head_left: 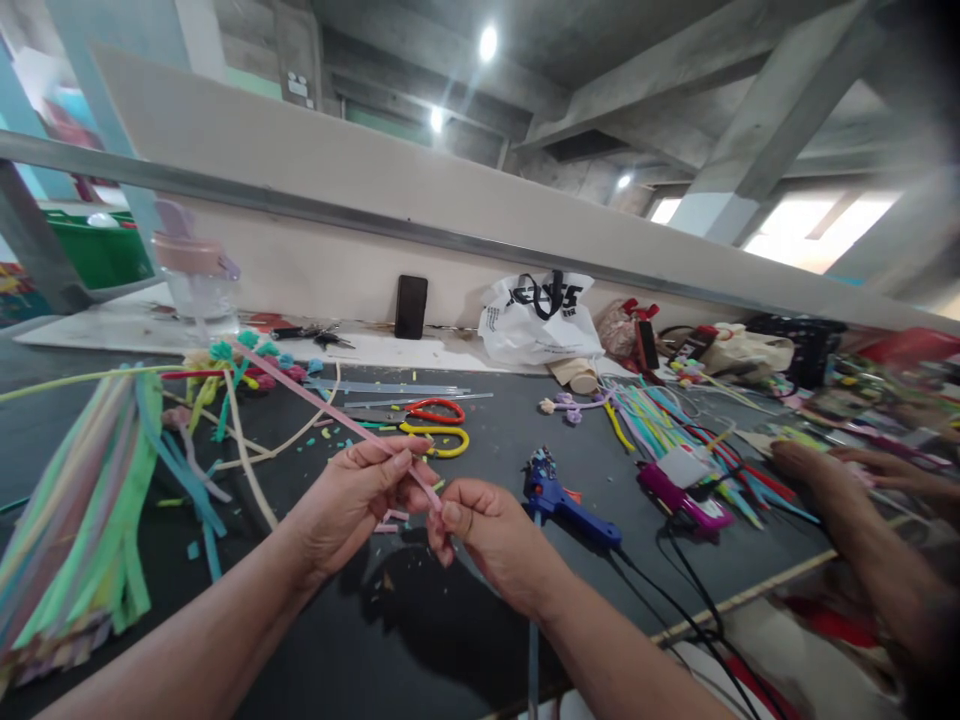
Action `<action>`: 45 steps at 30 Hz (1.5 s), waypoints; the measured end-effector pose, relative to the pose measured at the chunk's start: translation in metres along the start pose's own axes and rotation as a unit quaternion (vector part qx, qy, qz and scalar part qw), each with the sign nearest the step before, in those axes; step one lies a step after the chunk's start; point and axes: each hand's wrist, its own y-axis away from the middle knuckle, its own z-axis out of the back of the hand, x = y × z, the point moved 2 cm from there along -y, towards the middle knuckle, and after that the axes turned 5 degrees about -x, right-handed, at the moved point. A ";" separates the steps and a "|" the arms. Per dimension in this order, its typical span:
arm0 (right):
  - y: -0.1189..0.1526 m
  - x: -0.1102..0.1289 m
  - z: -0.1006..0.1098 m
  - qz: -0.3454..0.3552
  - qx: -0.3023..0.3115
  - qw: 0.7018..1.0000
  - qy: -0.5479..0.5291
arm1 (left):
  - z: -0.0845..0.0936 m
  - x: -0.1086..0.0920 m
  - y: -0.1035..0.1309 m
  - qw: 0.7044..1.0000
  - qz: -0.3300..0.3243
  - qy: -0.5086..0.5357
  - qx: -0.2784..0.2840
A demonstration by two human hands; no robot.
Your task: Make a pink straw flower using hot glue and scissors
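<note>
A long pink pipe cleaner [307, 394] runs from the upper left down into both of my hands. My left hand [371, 490] pinches it between thumb and fingers. Close beside, my right hand [487, 535] grips its lower end, the fingertips almost meeting the left ones. Small cut pink pieces [391, 518] lie on the dark table behind the hands. Just beyond are scissors [436, 425] with red and yellow handles. To the right of my right hand lies a blue glue gun [574, 510] with a glue stick trailing from its back.
Bundled fuzzy pipe cleaners [90, 510] hang at the left, near a clear bottle [196, 285]. A phone [411, 307] leans on the back panel beside a white bag [536, 320]. A purple glue gun [684, 497], cables and a co-worker's hands [817, 475] are at the right.
</note>
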 end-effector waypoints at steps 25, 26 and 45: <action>0.002 0.007 -0.001 -0.080 -0.001 0.981 -0.176 | 0.000 0.010 0.001 0.991 -0.032 -0.133 0.007; 0.002 0.007 0.000 -0.081 0.002 0.977 -0.197 | 0.001 0.010 0.000 0.990 -0.047 -0.132 0.005; -0.003 0.007 0.010 0.133 -0.214 0.929 0.271 | -0.014 0.006 0.007 0.814 -0.244 -0.526 0.040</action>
